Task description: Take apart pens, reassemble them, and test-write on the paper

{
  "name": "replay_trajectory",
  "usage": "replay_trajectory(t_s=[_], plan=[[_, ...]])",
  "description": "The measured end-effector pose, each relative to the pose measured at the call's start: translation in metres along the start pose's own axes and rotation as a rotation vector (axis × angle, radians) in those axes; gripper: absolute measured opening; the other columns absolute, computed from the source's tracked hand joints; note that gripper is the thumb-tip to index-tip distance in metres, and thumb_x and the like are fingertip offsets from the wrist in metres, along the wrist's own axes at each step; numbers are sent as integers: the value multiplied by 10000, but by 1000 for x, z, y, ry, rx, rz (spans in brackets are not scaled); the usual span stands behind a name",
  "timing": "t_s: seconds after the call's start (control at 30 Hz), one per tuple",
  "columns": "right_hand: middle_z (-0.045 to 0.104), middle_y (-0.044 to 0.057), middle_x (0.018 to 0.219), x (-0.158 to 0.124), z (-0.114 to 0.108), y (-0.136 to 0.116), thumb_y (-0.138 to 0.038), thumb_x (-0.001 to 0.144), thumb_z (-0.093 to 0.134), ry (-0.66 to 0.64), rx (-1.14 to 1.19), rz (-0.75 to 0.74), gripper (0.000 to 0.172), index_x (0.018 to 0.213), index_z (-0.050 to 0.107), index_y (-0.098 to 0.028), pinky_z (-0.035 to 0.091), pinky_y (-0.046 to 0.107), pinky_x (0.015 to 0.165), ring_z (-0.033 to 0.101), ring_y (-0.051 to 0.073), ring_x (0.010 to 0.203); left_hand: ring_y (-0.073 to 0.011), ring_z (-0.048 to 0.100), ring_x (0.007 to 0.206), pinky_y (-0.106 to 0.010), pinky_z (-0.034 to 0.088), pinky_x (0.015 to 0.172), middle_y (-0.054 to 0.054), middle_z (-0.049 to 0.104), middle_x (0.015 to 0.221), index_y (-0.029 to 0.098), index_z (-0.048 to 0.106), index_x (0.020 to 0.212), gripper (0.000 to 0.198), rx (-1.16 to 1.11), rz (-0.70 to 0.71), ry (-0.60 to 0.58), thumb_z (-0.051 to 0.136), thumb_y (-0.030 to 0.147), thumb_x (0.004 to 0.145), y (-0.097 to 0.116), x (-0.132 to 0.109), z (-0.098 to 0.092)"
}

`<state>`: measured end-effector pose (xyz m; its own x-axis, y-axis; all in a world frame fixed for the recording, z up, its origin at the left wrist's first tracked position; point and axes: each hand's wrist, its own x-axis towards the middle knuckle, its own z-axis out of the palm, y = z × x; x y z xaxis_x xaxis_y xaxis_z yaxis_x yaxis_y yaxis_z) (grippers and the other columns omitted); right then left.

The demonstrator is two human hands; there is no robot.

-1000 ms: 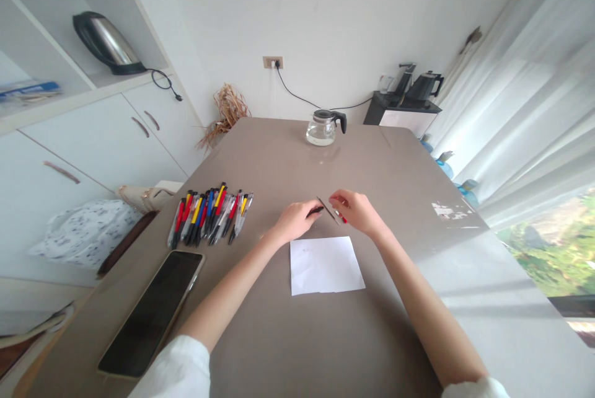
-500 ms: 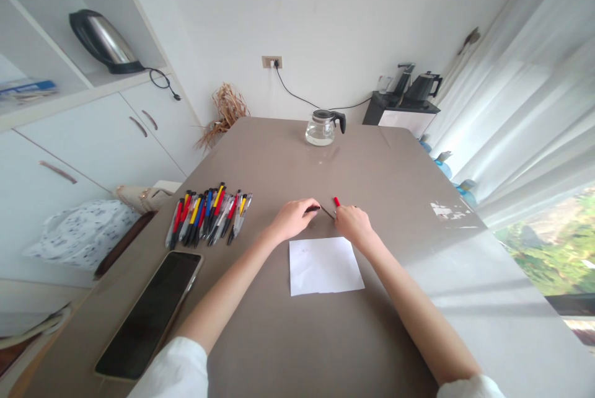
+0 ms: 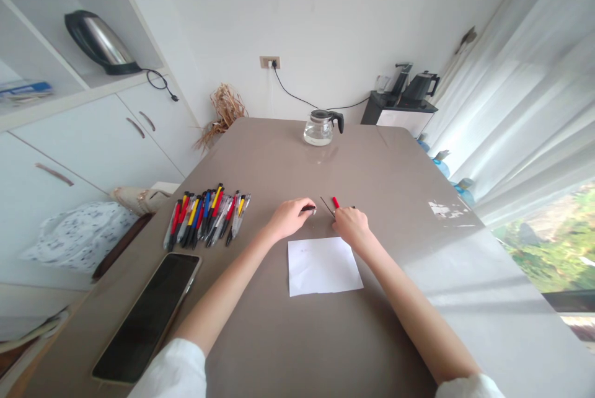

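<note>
My left hand (image 3: 289, 217), fingers closed, holds a short black pen part (image 3: 307, 207) just beyond the paper. To its right, my right hand (image 3: 351, 223) is closed around a thin dark pen refill (image 3: 326, 204), which slants up and left from the fingers. A red pen piece (image 3: 335, 202) sticks out behind the right hand; whether the fingers touch it I cannot tell. A gap separates the refill's end from the black part. A white sheet of paper (image 3: 324, 268) lies on the table between my forearms, its top right corner near my right wrist.
A bunch of coloured pens (image 3: 207, 218) lies at the left, with a phone (image 3: 147, 317) in front of it. A glass pot (image 3: 318, 128) with clear liquid stands near the far edge of the table (image 3: 260, 162). A kettle (image 3: 421, 87) stands beyond.
The left hand has drawn slightly left with the black part, so the gap to the refill is wider. The refill now points more steeply upward in the right hand.
</note>
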<state>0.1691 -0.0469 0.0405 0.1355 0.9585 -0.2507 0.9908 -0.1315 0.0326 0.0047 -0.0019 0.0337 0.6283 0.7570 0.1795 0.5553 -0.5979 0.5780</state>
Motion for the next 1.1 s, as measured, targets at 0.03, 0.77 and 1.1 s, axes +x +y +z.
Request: replay_trajectory(t_s=[0.03, 0.77, 1.1], plan=[[621, 117, 862, 0, -2, 1, -120, 695, 465, 6, 10, -2, 207, 850, 602, -135, 418, 272, 615, 587, 218, 801, -143, 558, 838, -250, 422, 751, 1, 612, 933, 245, 554, 930, 201, 3, 2, -1, 403, 264, 798, -1, 0, 0], [575, 7, 632, -50, -73, 50, -230, 719, 401, 296, 488, -135, 221, 743, 619, -195, 285, 187, 462, 470, 84, 494, -147, 556, 862, -263, 418, 768, 1, 609, 955, 244, 553, 940, 200, 99, 72, -6, 423, 250, 789, -7, 23, -18], [558, 19, 576, -65, -83, 45, -182, 725, 366, 335, 453, -160, 271, 774, 633, -177, 290, 202, 488, 475, 106, 509, -144, 556, 861, -257, 414, 771, 10, 612, 957, 247, 559, 930, 195, 102, 56, -6, 430, 246, 785, 3, 15, -21]])
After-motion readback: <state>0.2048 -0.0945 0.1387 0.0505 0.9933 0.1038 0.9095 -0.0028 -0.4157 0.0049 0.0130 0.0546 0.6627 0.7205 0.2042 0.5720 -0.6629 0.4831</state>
